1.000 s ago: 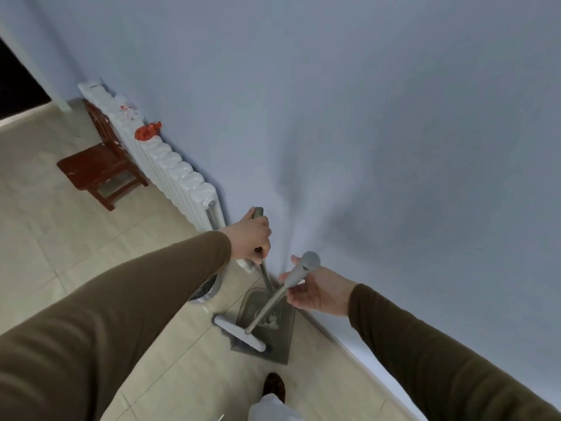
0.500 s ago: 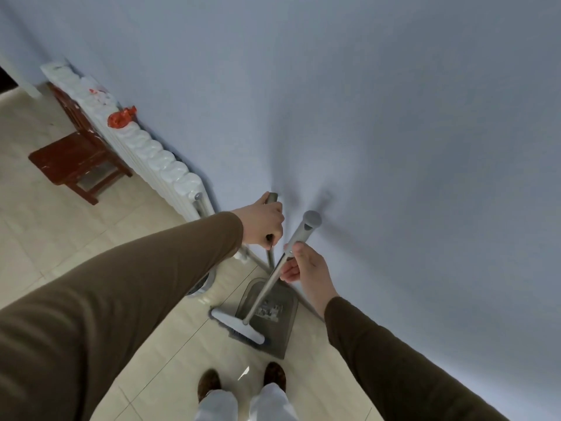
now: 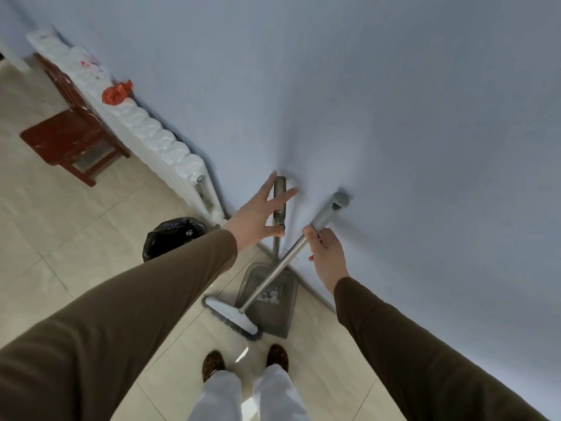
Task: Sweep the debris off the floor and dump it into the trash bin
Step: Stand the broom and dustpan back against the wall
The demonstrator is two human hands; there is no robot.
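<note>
1. Released from its grip of half a second ago, the left hand [image 3: 254, 214] now spreads its fingers wide against the dustpan handle [image 3: 278, 205], which stands upright near the blue wall [image 3: 394, 117].
2. Fingers of the right hand [image 3: 326, 253] curl around the broom handle [image 3: 306, 241] just below its grey cap, which rests against the wall.
3. Angled down and left, the broom's brush head [image 3: 232, 318] sits on the tiled floor [image 3: 76, 238], touching the left front edge of the grey dustpan [image 3: 267, 299].
4. Lined with a black bag, the trash bin [image 3: 173, 237] stands left of the dustpan, beside the white radiator [image 3: 145, 132].
5. Two slippered feet [image 3: 214, 361] stand just behind the brush.
</note>
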